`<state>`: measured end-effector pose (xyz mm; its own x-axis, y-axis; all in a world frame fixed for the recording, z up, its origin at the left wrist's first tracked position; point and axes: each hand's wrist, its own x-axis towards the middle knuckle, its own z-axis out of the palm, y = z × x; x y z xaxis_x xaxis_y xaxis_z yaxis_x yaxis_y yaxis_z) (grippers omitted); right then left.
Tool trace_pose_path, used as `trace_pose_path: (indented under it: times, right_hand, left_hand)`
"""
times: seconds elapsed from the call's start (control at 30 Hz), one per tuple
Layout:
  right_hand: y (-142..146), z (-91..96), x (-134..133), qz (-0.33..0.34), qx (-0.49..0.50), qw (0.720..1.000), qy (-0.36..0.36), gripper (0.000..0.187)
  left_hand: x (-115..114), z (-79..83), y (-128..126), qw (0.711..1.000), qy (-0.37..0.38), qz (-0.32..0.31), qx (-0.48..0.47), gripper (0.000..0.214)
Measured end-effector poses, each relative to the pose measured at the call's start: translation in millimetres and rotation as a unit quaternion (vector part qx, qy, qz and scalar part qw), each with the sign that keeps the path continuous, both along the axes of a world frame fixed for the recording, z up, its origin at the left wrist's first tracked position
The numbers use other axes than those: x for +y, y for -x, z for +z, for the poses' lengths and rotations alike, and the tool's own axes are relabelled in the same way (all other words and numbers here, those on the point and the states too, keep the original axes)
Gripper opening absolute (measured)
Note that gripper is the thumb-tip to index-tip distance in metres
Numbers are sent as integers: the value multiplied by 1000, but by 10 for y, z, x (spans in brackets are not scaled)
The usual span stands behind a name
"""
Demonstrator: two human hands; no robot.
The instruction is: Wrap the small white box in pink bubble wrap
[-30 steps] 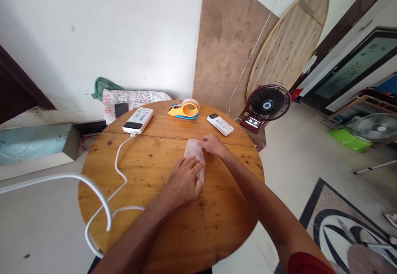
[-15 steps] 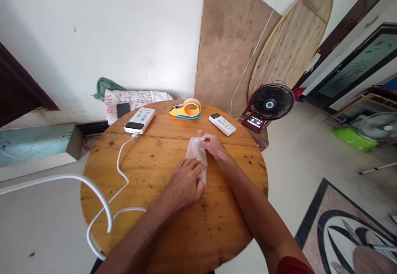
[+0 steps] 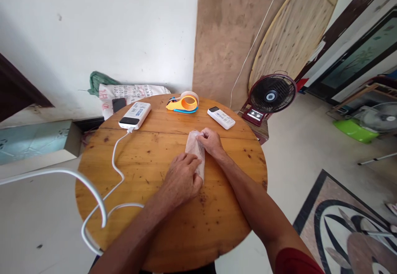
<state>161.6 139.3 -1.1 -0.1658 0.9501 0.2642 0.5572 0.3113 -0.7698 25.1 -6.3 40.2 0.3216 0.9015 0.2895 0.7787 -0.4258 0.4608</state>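
Observation:
A narrow packet wrapped in translucent bubble wrap (image 3: pixel 192 143) lies on the round wooden table (image 3: pixel 149 158), its long side pointing away from me. My left hand (image 3: pixel 183 176) rests over its near half, with curled fingers across the top and the thumb along the near right side. At the far right corner, my right hand (image 3: pixel 212 142) pinches the wrap between thumb and bent forefinger. Whatever is inside the wrap cannot be made out. Beyond the packet stands an orange and blue tape dispenser (image 3: pixel 185 102) with a roll of clear tape.
A white power bank (image 3: pixel 135 116) at the far left has a white cable (image 3: pixel 115 154) plugged in, looping over the left edge. Another white power bank (image 3: pixel 221 118) lies at the far right. A dark fan (image 3: pixel 270 97) stands beyond the table, beside a leaning round wooden board (image 3: pixel 296 30).
The tape strip that stuck up past the packet's far end no longer shows; my right fingers now press at that end. My left hand stays on the packet. The view has shifted slightly.

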Motion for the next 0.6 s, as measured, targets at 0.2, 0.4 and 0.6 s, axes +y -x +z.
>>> trace_pose_path:
  times: [0.2,0.4,0.6]
  right_hand:
    - [5,-11,-18,-9,1,1000,-18,14]
    - [6,-9,-22,-16,-23,999,-25,15]
    - [21,15,-56,-37,-56,997,-23,11]
  left_hand:
    - [-21,4,-20,1000,-13,14,6,43]
    - [-42,63,-2,997,-16,31,62,39]
    - [-64,90,-18,997,-2,31,77,38]
